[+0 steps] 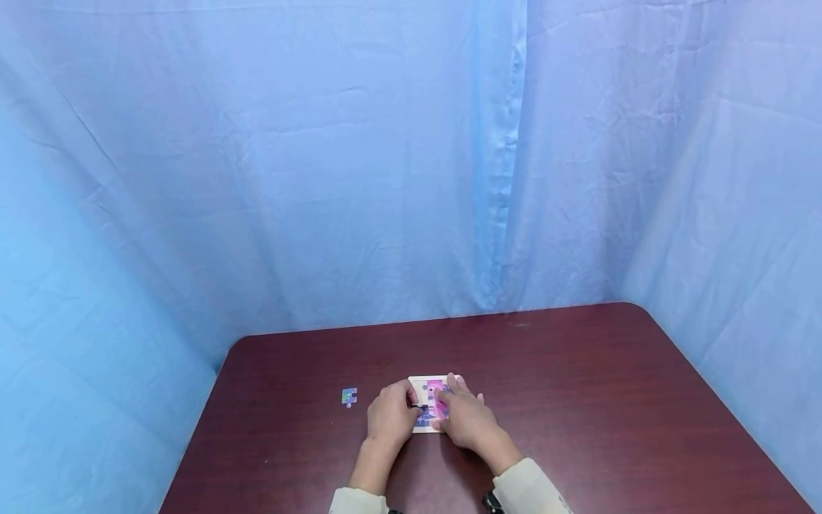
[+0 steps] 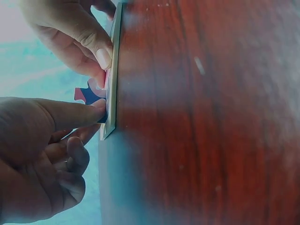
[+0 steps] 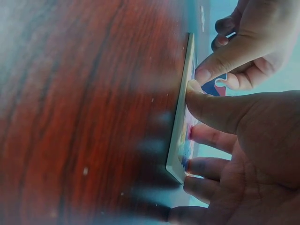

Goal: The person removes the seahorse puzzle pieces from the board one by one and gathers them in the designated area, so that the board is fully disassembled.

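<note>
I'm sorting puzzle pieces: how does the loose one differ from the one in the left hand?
The loose piece lies flat, untouched; the held piece stands tilted at the board, pinched by the left hand. The loose piece looks blue and green, the held piece dark blue and pink. Both have notched edges.

The tabletop [image 1: 591, 385] looks glossy wood, the curtain [image 1: 359, 178] creased satiny cloth, the puzzle board [image 3: 175, 152] smooth

Puzzle board [image 1: 420, 382] on table [image 1: 578, 385]; loose piece [image 1: 348, 397] on table, left of board; curtain [image 1: 385, 178] behind table.
</note>
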`<state>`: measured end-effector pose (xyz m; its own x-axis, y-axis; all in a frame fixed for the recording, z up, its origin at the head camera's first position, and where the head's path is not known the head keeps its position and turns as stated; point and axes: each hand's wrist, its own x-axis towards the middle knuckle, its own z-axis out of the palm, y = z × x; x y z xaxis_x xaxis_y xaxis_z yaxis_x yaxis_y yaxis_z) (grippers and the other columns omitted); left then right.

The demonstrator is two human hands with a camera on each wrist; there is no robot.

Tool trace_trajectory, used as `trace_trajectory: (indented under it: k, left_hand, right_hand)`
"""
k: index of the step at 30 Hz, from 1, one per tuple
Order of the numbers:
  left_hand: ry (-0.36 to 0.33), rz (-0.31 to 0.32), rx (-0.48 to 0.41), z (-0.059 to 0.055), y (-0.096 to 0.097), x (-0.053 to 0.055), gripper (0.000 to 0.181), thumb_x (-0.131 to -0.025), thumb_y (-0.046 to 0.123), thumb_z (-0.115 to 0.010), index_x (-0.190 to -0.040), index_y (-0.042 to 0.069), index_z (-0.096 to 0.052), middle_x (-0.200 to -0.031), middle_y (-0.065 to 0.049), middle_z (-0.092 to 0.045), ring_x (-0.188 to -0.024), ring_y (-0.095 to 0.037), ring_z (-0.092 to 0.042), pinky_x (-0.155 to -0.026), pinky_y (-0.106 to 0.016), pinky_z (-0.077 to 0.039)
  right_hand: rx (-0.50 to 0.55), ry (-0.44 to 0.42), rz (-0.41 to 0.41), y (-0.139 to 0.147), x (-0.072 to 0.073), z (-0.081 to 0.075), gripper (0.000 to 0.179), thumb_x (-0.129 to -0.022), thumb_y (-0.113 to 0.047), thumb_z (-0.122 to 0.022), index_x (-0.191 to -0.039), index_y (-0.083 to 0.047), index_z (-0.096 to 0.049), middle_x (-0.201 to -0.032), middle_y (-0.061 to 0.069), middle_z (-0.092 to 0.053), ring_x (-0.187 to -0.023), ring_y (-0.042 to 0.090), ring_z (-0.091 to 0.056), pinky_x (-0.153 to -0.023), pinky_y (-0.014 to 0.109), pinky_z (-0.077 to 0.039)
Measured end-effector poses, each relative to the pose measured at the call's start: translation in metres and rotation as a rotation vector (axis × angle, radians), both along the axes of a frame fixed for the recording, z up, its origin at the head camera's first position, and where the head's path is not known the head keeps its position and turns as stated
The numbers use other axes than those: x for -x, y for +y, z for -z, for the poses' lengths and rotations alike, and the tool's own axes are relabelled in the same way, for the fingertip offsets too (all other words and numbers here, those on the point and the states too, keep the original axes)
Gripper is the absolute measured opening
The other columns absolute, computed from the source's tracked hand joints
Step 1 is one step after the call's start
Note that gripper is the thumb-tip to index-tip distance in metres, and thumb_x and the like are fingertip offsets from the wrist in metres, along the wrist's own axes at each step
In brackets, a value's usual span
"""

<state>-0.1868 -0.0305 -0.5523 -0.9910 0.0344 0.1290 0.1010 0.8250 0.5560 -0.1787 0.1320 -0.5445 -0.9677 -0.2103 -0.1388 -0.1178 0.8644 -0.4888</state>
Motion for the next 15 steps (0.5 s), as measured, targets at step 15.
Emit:
trace_trajectory:
  k: [15]
  left_hand:
    - [0.125, 0.013, 0.076, -0.0022, 0.0025, -0.0028, 0.034, -0.074, 0.009, -0.091, -0.067, 0.019, -0.060, -0.064, 0.006, -0.064, -0.058, -0.010, -0.057, -0.055, -0.031, -0.042]
  right_hand:
    - [0.012, 0.001, 0.001, 0.0007, -0.0003, -0.0005, 0.055, -0.093, -0.024, -0.080, -0.141, -0.002, -0.065, -0.168, 0.025, -0.038, -0.160, 0.041, -0.031, -0.118, 0.075, -0.031]
